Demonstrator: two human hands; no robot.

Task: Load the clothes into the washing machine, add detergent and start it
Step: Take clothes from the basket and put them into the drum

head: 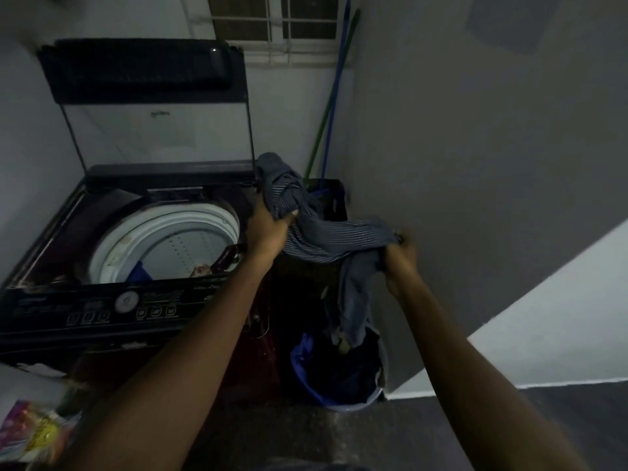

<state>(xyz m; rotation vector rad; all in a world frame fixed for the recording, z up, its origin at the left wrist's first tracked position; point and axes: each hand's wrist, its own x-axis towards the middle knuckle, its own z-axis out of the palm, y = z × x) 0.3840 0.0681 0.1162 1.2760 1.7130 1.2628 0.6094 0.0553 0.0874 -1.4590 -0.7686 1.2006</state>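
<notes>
- The room is dim, with grey walls (pixel 475 130), a barred window (pixel 282 25) at the top and a dark speckled floor (pixel 306 436). Two sticks (pixel 334 96), one green and one blue, lean in the corner.
- The washing machine (pixel 51 253) stands at the left, and its lid (pixel 142 69) stands upright.
- A blue bucket (pixel 353 406) with dark clothes in it stands on the floor, between the machine and the wall.
- The left hand (pixel 268 229) is over the right edge of the machine, with its fingers curled round a bunch of the striped garment (pixel 326 239).
- The right hand (pixel 401 260), a little blurred, is lower, and its fingers pinch the other end of the garment.
- The garment hangs between both hands, above the bucket, and one part dangles toward it.
- The garment is soft blue-grey cloth with thin pale stripes.
- The drum (pixel 190 246) is white and perforated, with a few clothes at the bottom. The control panel (pixel 102 307) is glossy black.
</notes>
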